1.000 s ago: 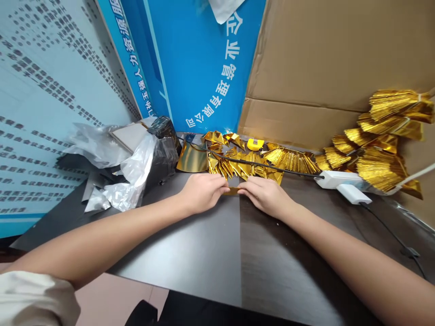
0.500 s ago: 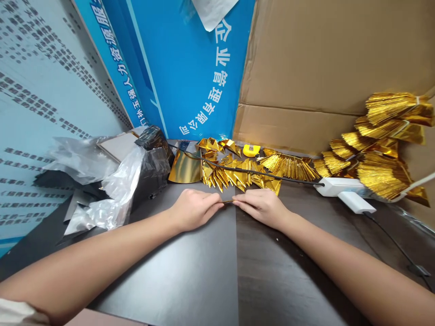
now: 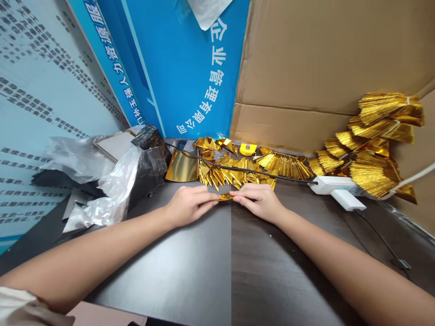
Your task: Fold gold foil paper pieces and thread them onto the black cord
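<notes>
Both my hands meet near the middle of a dark table (image 3: 210, 267), pinching a small piece of gold foil paper (image 3: 225, 196) between them. My left hand (image 3: 189, 204) grips its left end with closed fingers. My right hand (image 3: 258, 201) holds the right end, fingertips pressed together. Just behind my hands lies a heap of folded gold foil pieces (image 3: 234, 173), with a flat gold sheet (image 3: 182, 166) at its left.
Bundles of folded gold foil (image 3: 370, 149) pile up at the right against a cardboard wall (image 3: 322, 59). A white power strip (image 3: 335, 186) and black cable (image 3: 258, 172) lie behind my hands. Crumpled plastic bags (image 3: 112, 181) sit at the left. A yellow tape measure (image 3: 247, 149) lies at the back.
The gold piece between my fingers now shows more of its surface, lifted slightly. My hands stayed together in place; the view shifted a little to the right.
</notes>
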Action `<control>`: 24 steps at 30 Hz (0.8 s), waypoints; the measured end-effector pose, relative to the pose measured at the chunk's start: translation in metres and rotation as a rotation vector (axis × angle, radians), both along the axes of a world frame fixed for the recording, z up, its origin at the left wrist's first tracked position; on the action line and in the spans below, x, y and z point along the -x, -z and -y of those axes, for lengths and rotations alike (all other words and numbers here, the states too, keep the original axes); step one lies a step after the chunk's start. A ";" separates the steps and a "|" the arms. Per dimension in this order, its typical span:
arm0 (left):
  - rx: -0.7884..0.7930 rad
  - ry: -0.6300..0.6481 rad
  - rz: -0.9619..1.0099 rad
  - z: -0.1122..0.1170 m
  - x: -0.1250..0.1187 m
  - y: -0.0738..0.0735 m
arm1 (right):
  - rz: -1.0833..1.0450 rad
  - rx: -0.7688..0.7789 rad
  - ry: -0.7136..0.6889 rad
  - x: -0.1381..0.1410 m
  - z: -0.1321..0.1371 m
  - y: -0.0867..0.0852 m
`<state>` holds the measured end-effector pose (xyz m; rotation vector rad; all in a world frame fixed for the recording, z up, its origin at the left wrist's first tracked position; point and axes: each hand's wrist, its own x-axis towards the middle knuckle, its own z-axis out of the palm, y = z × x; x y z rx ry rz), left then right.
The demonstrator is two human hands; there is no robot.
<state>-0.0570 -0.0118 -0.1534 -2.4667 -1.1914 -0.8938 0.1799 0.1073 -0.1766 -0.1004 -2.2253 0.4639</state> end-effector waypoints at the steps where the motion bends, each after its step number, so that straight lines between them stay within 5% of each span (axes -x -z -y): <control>1: 0.000 0.000 -0.005 0.000 0.000 0.000 | 0.004 0.040 0.008 0.000 0.000 -0.001; 6: 0.020 -0.002 0.004 0.000 0.001 0.003 | 0.008 0.285 0.030 0.002 0.005 -0.003; 13: 0.202 0.046 0.289 0.000 -0.004 0.000 | -0.018 0.609 0.009 0.008 0.013 0.003; 17: 0.313 -0.043 0.418 -0.002 -0.006 -0.001 | -0.007 0.712 -0.001 0.010 0.014 0.004; 24: 0.559 -0.012 0.717 -0.005 -0.004 0.006 | 0.055 0.827 0.003 0.014 0.014 0.004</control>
